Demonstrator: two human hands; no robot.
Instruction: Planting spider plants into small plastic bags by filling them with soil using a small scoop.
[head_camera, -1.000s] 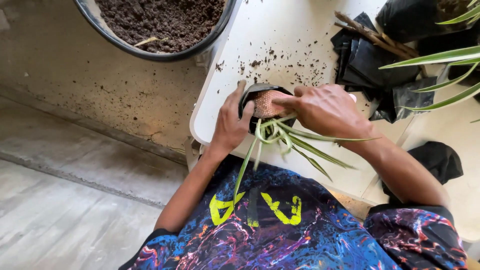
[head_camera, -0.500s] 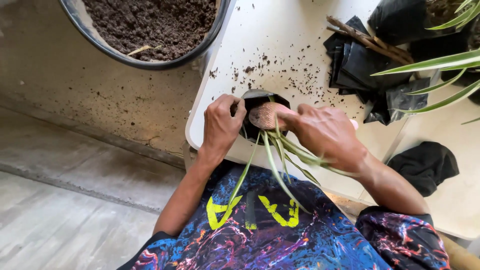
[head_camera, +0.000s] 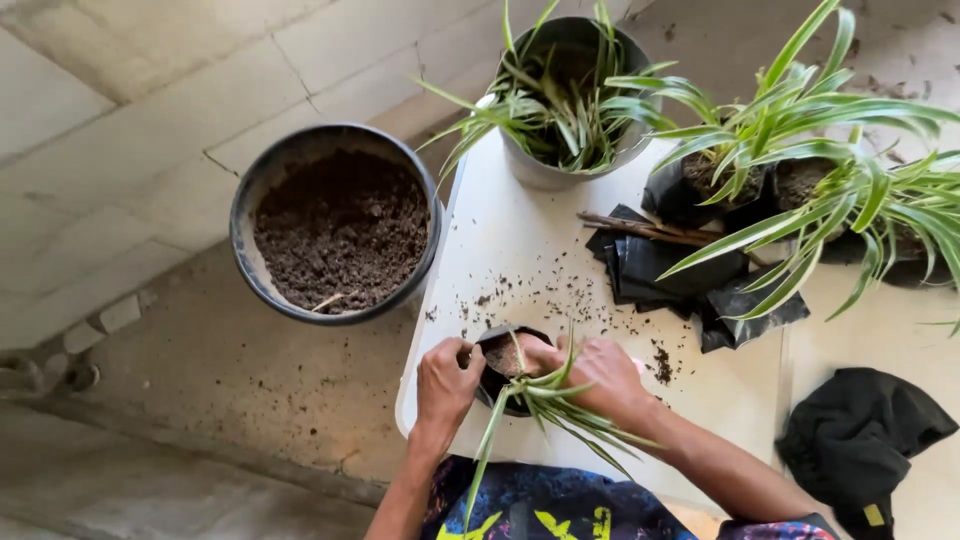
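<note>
Black small pot (head_camera: 500, 372) is sitting at the near edge of the white table (head_camera: 520, 250), and I'm working it with both hands. Head view only.

My left hand (head_camera: 446, 382) is gripping the pot's left rim, fingers curled closed around the edge, thumb over the top. My right hand (head_camera: 598, 378) is reaching in from the right, fingers bent and pressing down into the soil at the base of the young spider plant (head_camera: 545, 400); can't tell whether they're actually pinching the stem. Plant's long leaves are trailing back over my right wrist and off the table edge toward me.

Loose soil crumbs (head_camera: 560, 300) are lying scattered on the table just beyond the pot. Big round tub of soil (head_camera: 335, 225) is standing on the ground to the left, touching the table side. Grey pot of spider plants (head_camera: 570, 100) is sitting at the far table edge. Black plastic grow bags (head_camera: 690, 280) are lying flat right of centre, more spider plants (head_camera: 800, 150) behind them. Dark cloth (head_camera: 860, 435) is lying at far right.
</note>
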